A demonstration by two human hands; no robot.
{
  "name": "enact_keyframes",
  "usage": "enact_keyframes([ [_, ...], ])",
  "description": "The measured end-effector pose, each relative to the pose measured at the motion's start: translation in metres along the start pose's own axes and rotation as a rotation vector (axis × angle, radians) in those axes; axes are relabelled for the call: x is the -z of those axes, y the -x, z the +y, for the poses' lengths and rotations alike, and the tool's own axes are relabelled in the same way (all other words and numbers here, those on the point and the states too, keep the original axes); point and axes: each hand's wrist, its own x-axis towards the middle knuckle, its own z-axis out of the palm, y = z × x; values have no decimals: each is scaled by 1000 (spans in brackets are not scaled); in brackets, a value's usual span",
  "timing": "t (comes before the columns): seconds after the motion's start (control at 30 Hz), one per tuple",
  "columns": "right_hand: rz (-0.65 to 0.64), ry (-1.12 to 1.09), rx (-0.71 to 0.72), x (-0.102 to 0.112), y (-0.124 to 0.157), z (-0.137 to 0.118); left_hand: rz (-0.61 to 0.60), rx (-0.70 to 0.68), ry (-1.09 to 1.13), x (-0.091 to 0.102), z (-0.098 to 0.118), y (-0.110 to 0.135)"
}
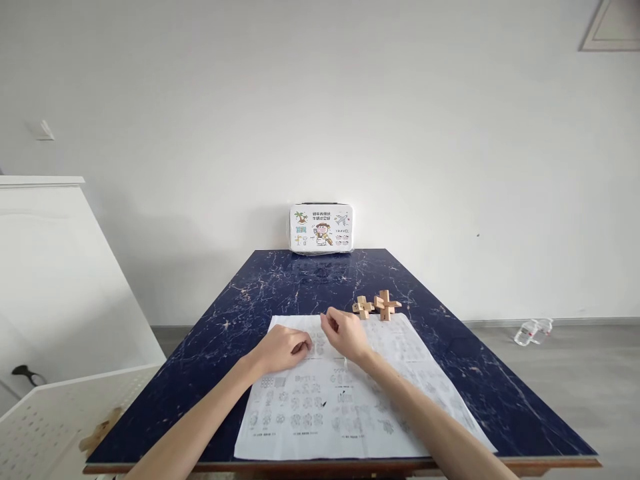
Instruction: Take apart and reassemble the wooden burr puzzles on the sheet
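Observation:
A large white instruction sheet (300, 407), printed with rows of small diagrams, lies over the near part of the table. On its upper left part rests my left hand (284, 348), fingers curled inward, with nothing showing in it. Just to the right, my right hand (346, 331) is also loosely closed near the sheet's far edge, and no object shows in it. The two hands are apart. Beyond my right hand, at the far edge of the paper, stand a small wooden interlocking puzzle (363, 307) and a larger cross-shaped wooden puzzle (387, 305).
The dark blue marbled table (240, 293) reaches to the wall, where a white printed case (321, 229) stands. At lower left is a white perforated basket (55, 413) with wooden pieces (103, 430) in it. Clear plastic bottles (533, 331) lie on the floor at right.

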Motion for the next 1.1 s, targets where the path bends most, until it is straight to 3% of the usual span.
enact_keyframes([
  [0.23,309,173,-49,18,-15,31,1,-18,15,1,1,-1],
  [0.43,423,384,-180,33,-22,64,7,-21,24,2,3,-2],
  [0.6,538,429,-327,43,-22,92,6,-16,35,3,5,-2],
  [1.1,530,174,-713,48,-12,136,-14,-23,43,0,3,-3],
])
